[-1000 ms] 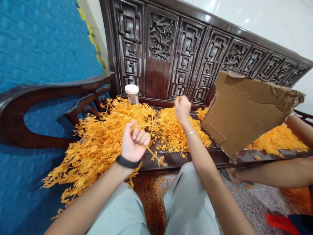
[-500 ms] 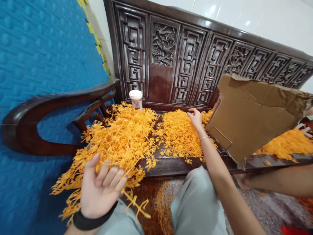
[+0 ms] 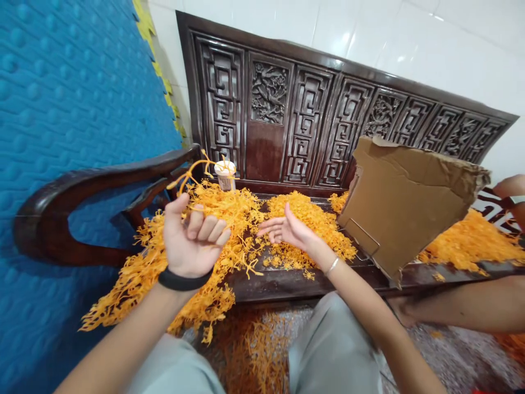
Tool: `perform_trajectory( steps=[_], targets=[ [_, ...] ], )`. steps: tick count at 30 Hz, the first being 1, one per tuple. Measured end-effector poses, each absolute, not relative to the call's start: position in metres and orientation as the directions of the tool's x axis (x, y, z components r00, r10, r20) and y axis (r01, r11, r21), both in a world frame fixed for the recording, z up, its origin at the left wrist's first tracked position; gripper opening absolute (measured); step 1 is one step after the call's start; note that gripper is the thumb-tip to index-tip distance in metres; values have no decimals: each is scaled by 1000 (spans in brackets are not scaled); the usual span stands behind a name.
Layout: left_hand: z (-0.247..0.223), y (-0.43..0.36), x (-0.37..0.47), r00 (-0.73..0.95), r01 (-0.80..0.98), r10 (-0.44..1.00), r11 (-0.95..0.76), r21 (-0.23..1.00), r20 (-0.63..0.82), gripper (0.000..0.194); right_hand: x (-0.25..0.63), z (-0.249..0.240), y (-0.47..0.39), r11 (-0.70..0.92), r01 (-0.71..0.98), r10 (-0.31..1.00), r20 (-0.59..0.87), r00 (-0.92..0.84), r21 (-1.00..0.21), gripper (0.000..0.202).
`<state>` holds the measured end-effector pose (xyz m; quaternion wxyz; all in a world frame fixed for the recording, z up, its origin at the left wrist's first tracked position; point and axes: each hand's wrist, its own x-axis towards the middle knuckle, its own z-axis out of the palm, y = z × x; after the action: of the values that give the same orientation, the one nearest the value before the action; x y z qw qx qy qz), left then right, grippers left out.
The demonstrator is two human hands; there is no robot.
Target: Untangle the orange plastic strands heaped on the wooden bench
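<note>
The left hand (image 3: 192, 238), palm up with fingers curled, pinches an orange plastic sprig (image 3: 189, 174) above the big orange pile (image 3: 213, 219) on the carved bench (image 3: 287, 279). The right hand (image 3: 285, 230) is spread open and empty just beside it, over the smaller heap (image 3: 307, 219). A torn cardboard sheet (image 3: 406, 202) leans to the right.

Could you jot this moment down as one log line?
left hand: gripping orange sprig | right hand: open above orange pile | cardboard right

Carved dark wooden bench (image 3: 287, 137) spans twelve o'clock; blue padded wall (image 3: 61, 109) at nine; white tiled wall (image 3: 369, 27) behind; speckled floor (image 3: 451, 355) at five.
</note>
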<state>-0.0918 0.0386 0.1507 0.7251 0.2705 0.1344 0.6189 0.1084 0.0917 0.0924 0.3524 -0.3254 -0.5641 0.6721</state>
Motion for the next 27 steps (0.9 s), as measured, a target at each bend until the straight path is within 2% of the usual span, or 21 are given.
perform_trajectory(
  steps=[3, 5, 7, 12, 18, 20, 24, 27],
  targets=[
    [127, 44, -79, 265, -798, 962, 180, 575, 66, 55, 102, 79, 84, -182, -168, 839, -64, -541, -969, 50],
    [109, 47, -72, 325, -763, 946, 260, 591, 3, 54, 102, 70, 84, -146, -214, 891, -34, -453, -966, 30],
    [92, 48, -68, 376, -731, 925, 329, 598, -49, 54, 105, 64, 88, -119, -241, 937, -29, -348, -963, 18],
    [69, 50, -68, 433, -696, 899, 382, 609, -68, 55, 117, 57, 100, -90, -247, 985, -50, -164, -965, 14],
    [54, 46, -62, 550, -620, 834, 442, 649, -42, 56, 118, 53, 103, -43, -68, 975, -27, -220, -997, 8],
    [53, 45, -61, 575, -594, 817, 453, 665, -43, 56, 118, 52, 103, 6, -6, 986, 7, -165, -1000, 7],
    [57, 44, -63, 564, -605, 825, 452, 656, -48, 57, 122, 58, 105, 226, 229, 969, 242, 45, -947, 11],
    [62, 45, -64, 544, -636, 837, 451, 626, -50, 56, 126, 66, 105, 346, 414, 903, 419, 98, -842, 12]
  ],
)
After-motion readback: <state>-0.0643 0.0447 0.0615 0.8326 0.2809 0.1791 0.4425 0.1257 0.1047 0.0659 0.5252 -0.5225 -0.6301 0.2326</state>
